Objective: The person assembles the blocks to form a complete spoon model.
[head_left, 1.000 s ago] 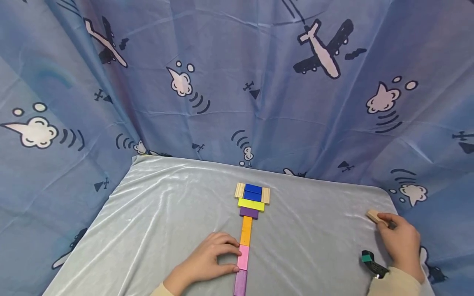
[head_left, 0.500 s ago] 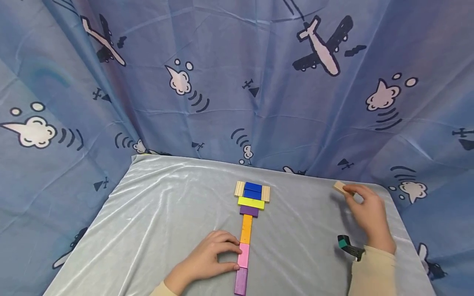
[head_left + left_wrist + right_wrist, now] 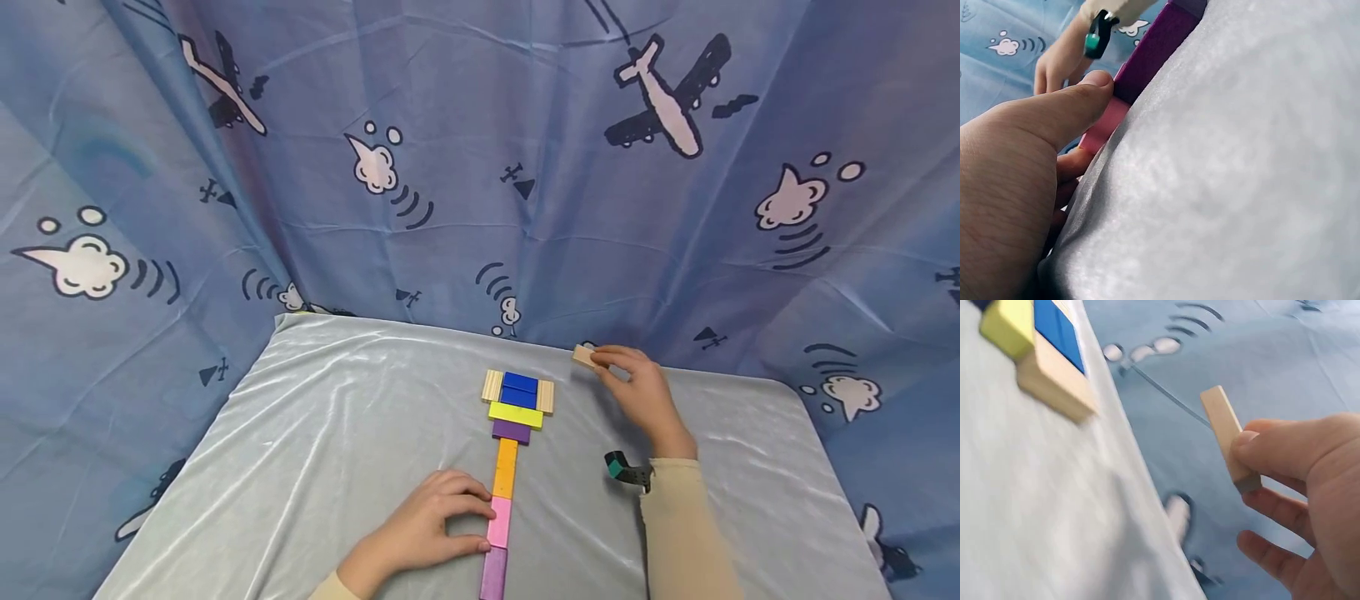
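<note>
My right hand pinches a plain wooden block between thumb and fingers, near the table's back edge. The right wrist view shows this block held off the table. My left hand rests on the table, its fingertips touching the left side of a pink block. In the left wrist view the thumb lies where the pink block meets a purple block. Beyond the pink block runs an orange block, then a dark purple block and a yellow block laid crosswise.
At the far end, two blue blocks lie between plain wooden blocks, one on the left and one on the right. A grey cloth covers the table. A blue printed curtain hangs behind.
My right hand has carried the plain wooden block from the right side leftward and toward the back, closer to the blue blocks. My left hand has stayed by the pink block.
</note>
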Demonstrator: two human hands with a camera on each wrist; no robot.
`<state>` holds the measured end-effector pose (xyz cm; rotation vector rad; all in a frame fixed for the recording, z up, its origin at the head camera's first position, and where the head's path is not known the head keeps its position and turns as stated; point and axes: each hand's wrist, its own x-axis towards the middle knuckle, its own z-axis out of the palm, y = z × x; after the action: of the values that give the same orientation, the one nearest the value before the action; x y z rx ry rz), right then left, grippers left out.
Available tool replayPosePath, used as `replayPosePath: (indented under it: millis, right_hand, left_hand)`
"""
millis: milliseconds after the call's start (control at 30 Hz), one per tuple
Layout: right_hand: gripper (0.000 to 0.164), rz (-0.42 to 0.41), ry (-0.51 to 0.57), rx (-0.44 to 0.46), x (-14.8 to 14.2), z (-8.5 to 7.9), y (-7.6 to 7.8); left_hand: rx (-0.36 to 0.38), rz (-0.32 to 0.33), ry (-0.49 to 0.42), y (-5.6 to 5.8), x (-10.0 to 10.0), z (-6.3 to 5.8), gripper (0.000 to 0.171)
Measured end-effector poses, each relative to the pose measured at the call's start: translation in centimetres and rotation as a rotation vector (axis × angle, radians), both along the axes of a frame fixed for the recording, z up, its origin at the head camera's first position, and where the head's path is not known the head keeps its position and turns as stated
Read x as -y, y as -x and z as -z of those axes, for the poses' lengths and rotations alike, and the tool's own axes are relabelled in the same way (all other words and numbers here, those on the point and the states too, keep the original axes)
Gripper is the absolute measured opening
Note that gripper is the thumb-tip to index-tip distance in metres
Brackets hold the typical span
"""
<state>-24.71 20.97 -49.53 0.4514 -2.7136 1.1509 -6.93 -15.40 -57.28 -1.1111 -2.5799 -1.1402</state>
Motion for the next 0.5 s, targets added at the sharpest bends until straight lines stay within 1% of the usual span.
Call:
replayPosePath:
  millis: [167, 233, 367, 500]
  right_hand:
    - [0.026, -0.055, 0.035, 0.018, 3.4, 1.3, 1.2]
    - [0.025, -0.085, 0.035, 0.016, 4.6, 1.8, 1.6]
    - [0.026, -0.128, 0.01, 0.03, 6.5, 2.6, 2.2]
    - [0.026, -0.146, -0.014, 0.067, 7.7, 3.3, 2.6]
  left_hand:
    - [-0.031, 0.006, -0.01, 0.0, -0.1, -0.1, 0.031]
    - [-0.03, 0.005, -0.009, 0.0, -0.1, -0.2, 0.031]
    - [-0.002, 0.002, -0.001, 0.0, -0.1, -0.3, 0.031]
    - [-0.001, 0.002, 0.001, 0.1, -0.1, -0.1, 0.031]
